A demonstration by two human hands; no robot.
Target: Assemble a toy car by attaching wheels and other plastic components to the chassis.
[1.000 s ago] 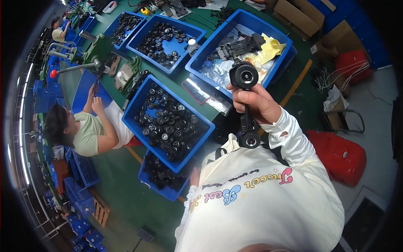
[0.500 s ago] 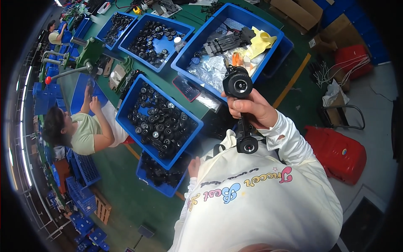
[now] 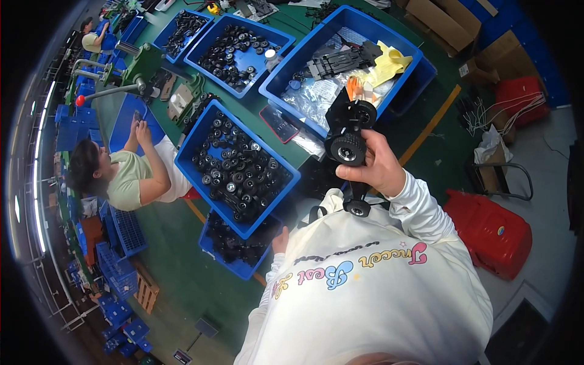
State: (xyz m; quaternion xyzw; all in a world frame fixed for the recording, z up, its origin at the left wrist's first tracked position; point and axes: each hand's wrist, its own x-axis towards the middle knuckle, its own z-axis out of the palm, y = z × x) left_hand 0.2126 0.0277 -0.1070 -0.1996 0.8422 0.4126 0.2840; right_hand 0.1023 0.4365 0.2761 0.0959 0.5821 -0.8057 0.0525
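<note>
My right hand (image 3: 382,165) is closed around a black toy car chassis (image 3: 344,121), thumb in front, held up in front of my body. A black-tyred wheel with a silver hub (image 3: 348,149) faces me just beside the fingers. A lower wheel (image 3: 358,208) shows below the hand, close to my light sweatshirt; the middle of the chassis is partly hidden by the hand. My left hand (image 3: 280,241) hangs low by my side, fingers stretched out with nothing visible in them, close to the edge of the lower blue bin (image 3: 243,272) of black parts.
A blue bin (image 3: 291,182) full of wheeled chassis parts stands left of my hands. Beyond it are a blue bin of wheels (image 3: 243,92) and a large blue bin (image 3: 409,61) with plastic bags and a yellow glove. A co-worker (image 3: 131,170) sits left; a red chair (image 3: 490,234) stands right.
The chassis has turned and tilted in my right hand, so its upper wheels now show as a pair. My view has shifted slightly; my left hand stays low.
</note>
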